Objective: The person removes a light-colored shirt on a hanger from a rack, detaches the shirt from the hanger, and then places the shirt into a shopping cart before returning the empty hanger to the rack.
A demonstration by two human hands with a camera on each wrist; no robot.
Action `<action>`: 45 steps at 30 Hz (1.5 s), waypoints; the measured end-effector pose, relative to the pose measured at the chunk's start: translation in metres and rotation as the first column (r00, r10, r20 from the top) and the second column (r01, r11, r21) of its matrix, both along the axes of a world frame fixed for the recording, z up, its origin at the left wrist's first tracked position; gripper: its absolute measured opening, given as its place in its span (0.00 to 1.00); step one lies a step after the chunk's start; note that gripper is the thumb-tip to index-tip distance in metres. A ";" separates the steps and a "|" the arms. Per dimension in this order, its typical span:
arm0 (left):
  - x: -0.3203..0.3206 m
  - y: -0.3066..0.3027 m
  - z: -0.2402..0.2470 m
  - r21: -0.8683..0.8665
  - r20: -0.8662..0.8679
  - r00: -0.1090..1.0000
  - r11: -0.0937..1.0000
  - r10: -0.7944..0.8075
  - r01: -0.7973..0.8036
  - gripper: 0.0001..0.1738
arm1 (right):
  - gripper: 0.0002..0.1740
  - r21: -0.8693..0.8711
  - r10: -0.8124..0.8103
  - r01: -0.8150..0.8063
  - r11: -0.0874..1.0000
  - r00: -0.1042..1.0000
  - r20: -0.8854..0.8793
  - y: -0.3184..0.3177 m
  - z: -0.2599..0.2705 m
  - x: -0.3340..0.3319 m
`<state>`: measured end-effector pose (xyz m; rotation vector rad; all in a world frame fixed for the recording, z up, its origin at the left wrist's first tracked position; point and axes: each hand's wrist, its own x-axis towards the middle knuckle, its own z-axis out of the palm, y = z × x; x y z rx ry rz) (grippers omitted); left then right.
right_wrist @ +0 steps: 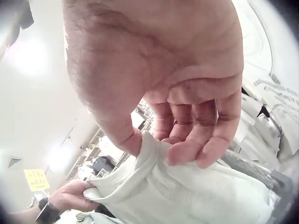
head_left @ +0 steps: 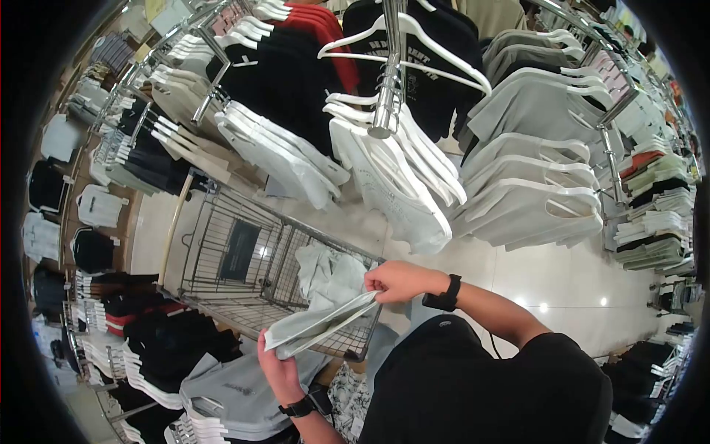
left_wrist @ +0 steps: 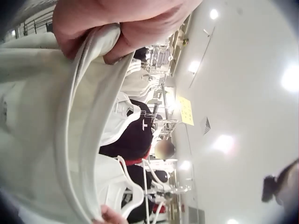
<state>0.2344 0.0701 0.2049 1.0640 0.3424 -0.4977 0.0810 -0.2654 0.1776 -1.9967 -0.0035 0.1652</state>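
Note:
A pale grey-green shirt point(head_left: 318, 325) is stretched between my two hands over the near end of a wire shopping cart point(head_left: 240, 250). My left hand point(head_left: 279, 362) pinches one end of its edge, the fingers folded over the fabric point(left_wrist: 70, 140) in the left wrist view. At the other end my right hand point(head_left: 399, 283) grips the edge between thumb and curled fingers, as the right wrist view shows on the cloth point(right_wrist: 187, 186). The shirt's opening gapes between the hands. Crumpled pale cloth point(head_left: 325, 270) shows in the cart just behind it.
White shirts point(head_left: 392, 185) on hangers hang from a metal rail point(head_left: 383, 111) beyond the cart. Grey shirts point(head_left: 529, 192) hang to the right. A low rack of grey T-shirts point(head_left: 237, 388) stands close by my left arm. Pale floor point(head_left: 569, 281) lies to the right.

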 end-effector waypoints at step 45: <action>-0.047 -0.059 0.007 0.350 0.333 0.920 0.878 0.208 -0.325 0.12 | 0.23 -0.191 -0.360 0.967 0.167 0.240 0.902 -0.297 0.148 0.000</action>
